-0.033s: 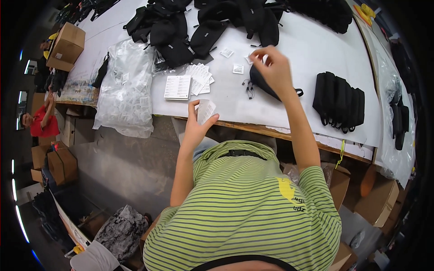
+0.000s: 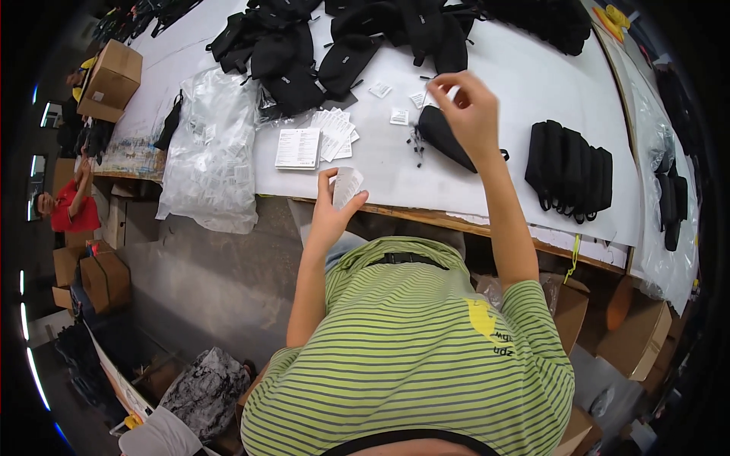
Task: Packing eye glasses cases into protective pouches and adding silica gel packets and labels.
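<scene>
My left hand is closed around a curled white printed paper just off the table's near edge. My right hand is raised over a black pouch lying on the white tabletop, thumb and fingers pinched together. Whatever lies between those fingertips is too small to make out. A small white sachet lies by the fingertips, and two more, a flat one and another behind it, are left of the pouch. Several small black cord pulls lie beside the pouch.
Left of the pouch are a stack of printed cards and fanned cards. A clear plastic bag of small packets overhangs the edge. Black pouches are heaped at the back; a row of pouches stands right. A person in red is far left.
My right hand has shifted slightly to the right and uncovers more of the small sachet. My left hand keeps its hold on the paper, almost unmoved.
</scene>
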